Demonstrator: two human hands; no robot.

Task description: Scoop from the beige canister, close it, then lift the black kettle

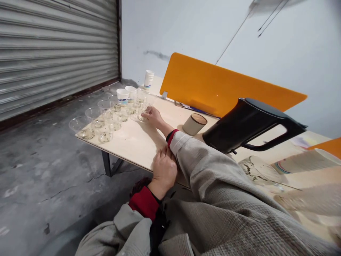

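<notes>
My right hand (151,115) reaches across the table, its fingers closed at the lower part of a clear plastic cup (142,115) at the near end of the group. More clear plastic cups (103,135) stand close together at the table's left corner, with dark bits like tea leaves at their bottoms. My left hand (164,169) rests as a loose fist at the front edge of the table, beneath my right forearm; I see nothing in it. Two white paper cups (123,95) stand behind the clear ones.
A stack of white paper cups (149,79) stands at the far edge. An orange divider panel (213,83) runs along the table (133,142). On the right are a wooden-lidded canister (194,124), a black electric kettle (234,124) and a ribbed clear container (259,169) with dark leaves.
</notes>
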